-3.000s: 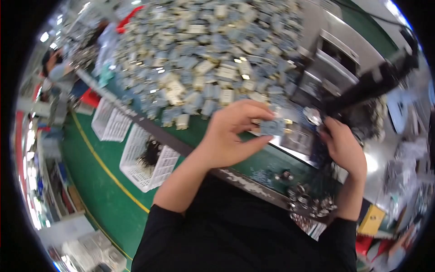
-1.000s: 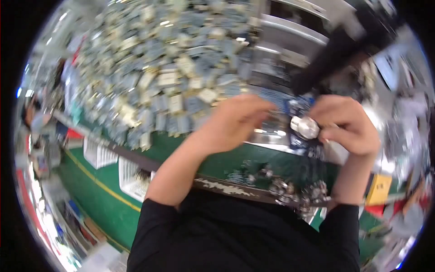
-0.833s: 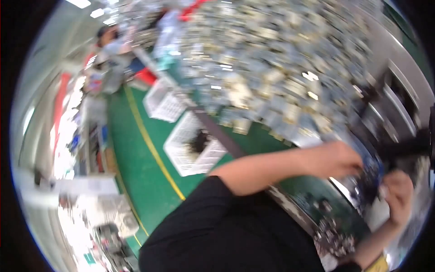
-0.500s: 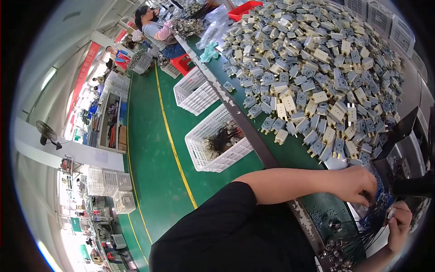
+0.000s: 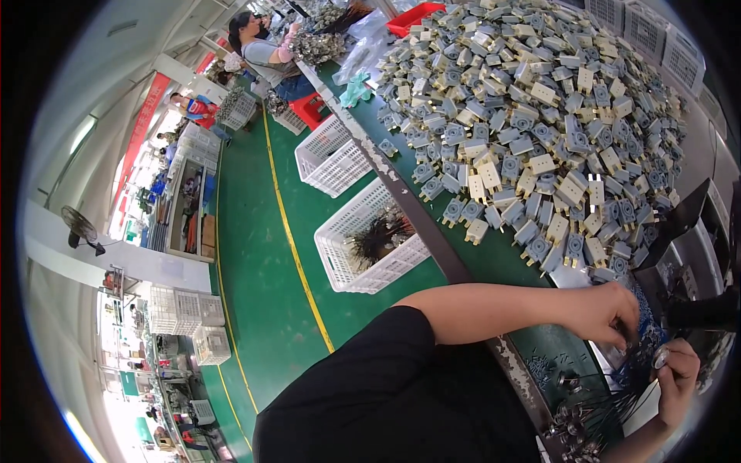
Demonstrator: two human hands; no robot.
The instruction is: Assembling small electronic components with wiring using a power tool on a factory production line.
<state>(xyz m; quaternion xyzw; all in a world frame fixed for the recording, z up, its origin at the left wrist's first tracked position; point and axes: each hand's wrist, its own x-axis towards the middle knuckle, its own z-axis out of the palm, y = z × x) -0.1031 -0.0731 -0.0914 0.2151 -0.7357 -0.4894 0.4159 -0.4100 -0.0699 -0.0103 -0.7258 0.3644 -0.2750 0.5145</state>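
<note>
My left hand (image 5: 606, 312), its arm stretched across the bench, is curled with fingers drawn together over a heap of small blue parts (image 5: 652, 333). What its fingers hold, if anything, is hidden. Close by on the right, my right hand (image 5: 679, 378) pinches a small round silver metal part (image 5: 661, 358) between thumb and fingers. Below the hands lies a bundle of thin dark wires (image 5: 617, 409), with several metal fittings (image 5: 571, 428) at their near end. Small loose pins (image 5: 544, 369) are scattered on the green bench top beside them.
A big pile of grey and cream plug-like housings (image 5: 525, 139) covers the bench beyond my hands. Dark machine parts (image 5: 698, 312) stand at the right. White crates (image 5: 332, 258) sit on the floor left of the bench edge. A co-worker (image 5: 270, 58) sits at the far end.
My left hand has shifted slightly, its thumb now lower and nearer the right hand. My right hand stays almost in place with the metal part. A distant person moved into fuller view.
</note>
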